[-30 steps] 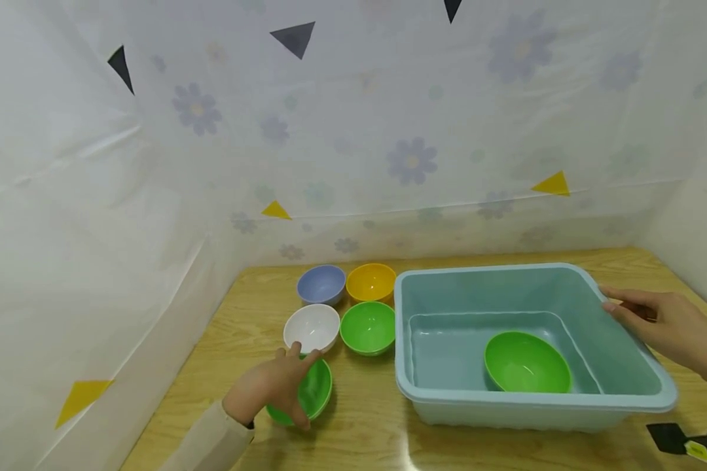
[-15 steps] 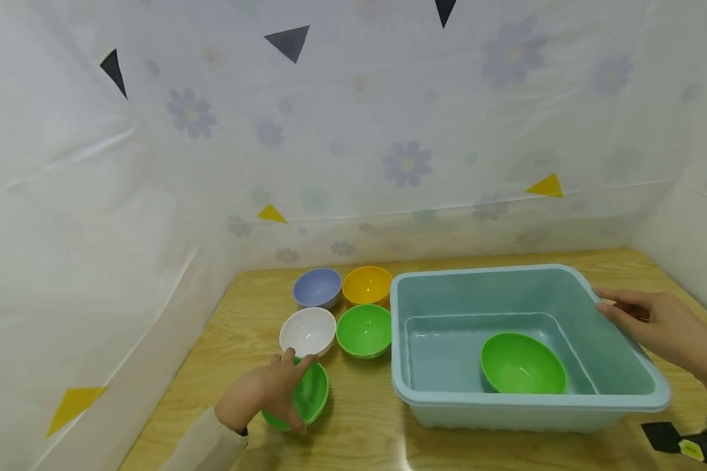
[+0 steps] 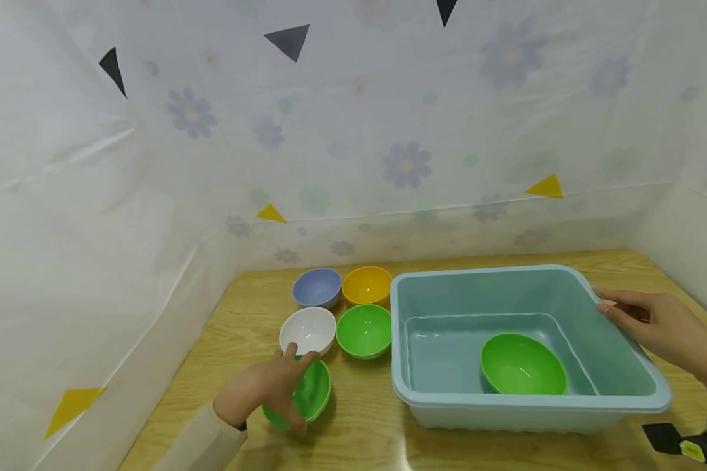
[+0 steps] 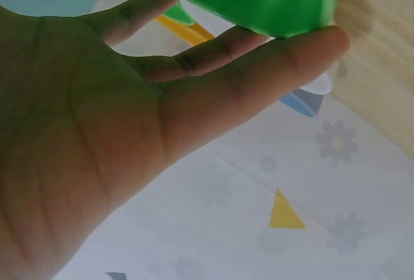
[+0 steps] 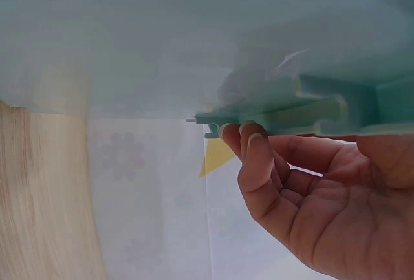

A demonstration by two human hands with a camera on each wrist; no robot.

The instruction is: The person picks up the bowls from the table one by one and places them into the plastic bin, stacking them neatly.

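Meanwhile the left hand (image 3: pixel 265 389) has tipped the nearest green bowl (image 3: pixel 308 394) up, fingers curled round it, while the right hand (image 3: pixel 662 327) grips the tub (image 3: pixel 624 399) rim

Bowls (image 3: pixel 332 319) left of tub (image 3: pixel 624 399); one bowl (image 3: pixel 523 365) inside.

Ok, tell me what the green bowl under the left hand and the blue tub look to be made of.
The green bowl, gripped by the left hand: likely plastic or melamine, glossy, judging by its bright even colour and light glints. The blue tub, its rim held by the right hand: probably moulded plastic, semi-matte, with a rolled rim and ribbing beneath it in the right wrist view.
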